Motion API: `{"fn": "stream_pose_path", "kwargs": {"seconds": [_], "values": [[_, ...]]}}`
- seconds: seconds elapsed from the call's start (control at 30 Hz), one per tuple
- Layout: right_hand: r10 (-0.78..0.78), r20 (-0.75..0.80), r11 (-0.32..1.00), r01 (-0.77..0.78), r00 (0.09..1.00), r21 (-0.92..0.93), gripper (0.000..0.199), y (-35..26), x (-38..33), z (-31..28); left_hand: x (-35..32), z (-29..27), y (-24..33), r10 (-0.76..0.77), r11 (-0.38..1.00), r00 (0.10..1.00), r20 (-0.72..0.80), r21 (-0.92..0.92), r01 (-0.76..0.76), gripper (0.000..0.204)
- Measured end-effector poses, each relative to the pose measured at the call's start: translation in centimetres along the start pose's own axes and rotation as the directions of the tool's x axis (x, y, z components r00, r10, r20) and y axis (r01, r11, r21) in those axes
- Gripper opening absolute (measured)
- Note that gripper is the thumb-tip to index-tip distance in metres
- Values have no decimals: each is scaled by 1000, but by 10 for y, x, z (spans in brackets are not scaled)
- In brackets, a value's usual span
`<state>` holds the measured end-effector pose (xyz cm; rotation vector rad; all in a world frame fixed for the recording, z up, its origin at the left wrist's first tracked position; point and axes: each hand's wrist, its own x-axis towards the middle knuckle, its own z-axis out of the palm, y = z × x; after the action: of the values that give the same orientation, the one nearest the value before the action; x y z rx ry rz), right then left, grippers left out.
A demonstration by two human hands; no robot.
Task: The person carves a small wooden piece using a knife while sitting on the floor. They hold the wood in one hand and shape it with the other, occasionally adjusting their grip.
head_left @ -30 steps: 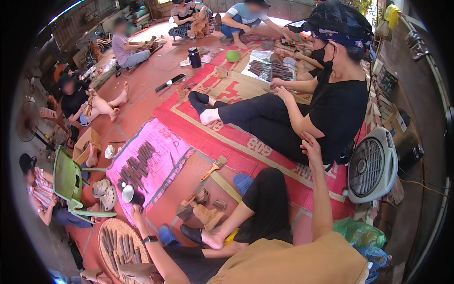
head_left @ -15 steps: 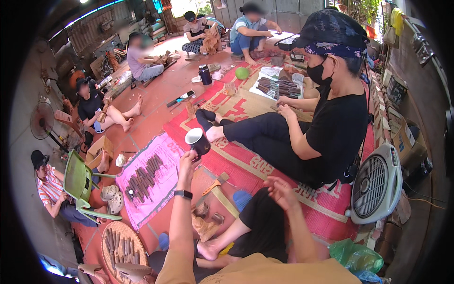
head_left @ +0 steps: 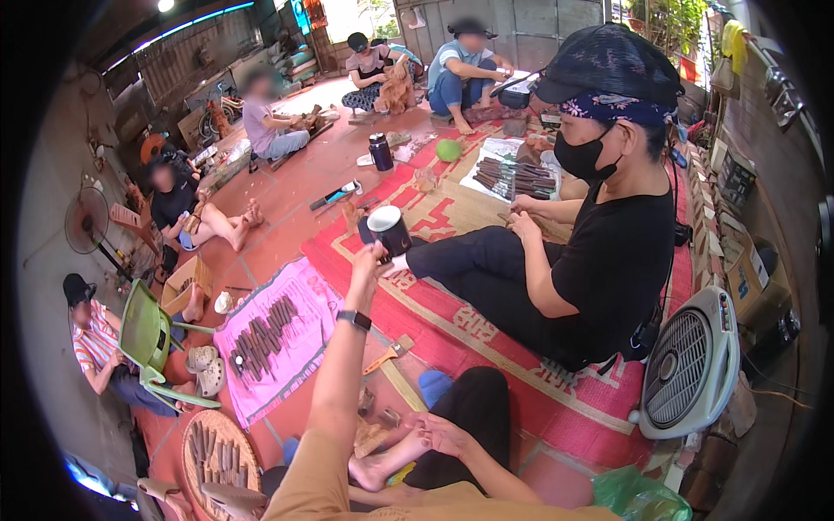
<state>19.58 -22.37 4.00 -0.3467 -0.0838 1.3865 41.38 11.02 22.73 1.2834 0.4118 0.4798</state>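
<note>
My left hand (head_left: pixel 369 263) is stretched forward, closed round a dark mug (head_left: pixel 393 239) with a white inside, held upright above the red mat near a seated co-worker's feet. A dark watch (head_left: pixel 354 319) sits on that wrist. My right hand (head_left: pixel 445 437) is down by my bare foot (head_left: pixel 382 460), fingers loosely stretched and holding nothing that I can see. Close to the foot lies a light-brown piece of wood (head_left: pixel 369 437), partly hidden by my left arm. Beyond it is a flat brush (head_left: pixel 388 354) with an orange handle.
A pink cloth (head_left: pixel 308 347) bears several carving tools. More tools lie in a round woven tray (head_left: pixel 187 460). The co-worker in black (head_left: pixel 617 234) sits at right beside a grey box fan (head_left: pixel 688 365). A green chair (head_left: pixel 143 330) stands at left; a dark flask (head_left: pixel 380 152) stands farther off.
My left hand has carried the mug farther forward and to the right. My right hand has dropped from its raised position down to my foot. The view has shifted slightly.
</note>
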Motion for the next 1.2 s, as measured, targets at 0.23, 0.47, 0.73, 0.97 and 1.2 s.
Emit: {"fn": "stream_pose_path", "kwargs": {"seconds": [0.23,0.47,0.73,0.97,1.2], "values": [[-22,29,1000,22,999,4,50,-2,0,-8,87,1,92,167,980,980,-108,127,-153,25],[-68,52,998,68,996,-8,50,-3,5,-23,54,-2,27,33,997,999,-11,70,-33,23],[-64,26,997,65,998,-29,48,-8,-5,-10,-41,-5,-180,-231,972,973,-18,-57,230,17],[-48,-17,997,47,999,-67,47,-12,-4,-13,-45,8,-268,-306,952,950,-66,7,307,16],[-30,-23,996,28,999,-83,51,-12,-1,-8,-53,-27,-270,-65,749,975,-213,635,188,34]]}}
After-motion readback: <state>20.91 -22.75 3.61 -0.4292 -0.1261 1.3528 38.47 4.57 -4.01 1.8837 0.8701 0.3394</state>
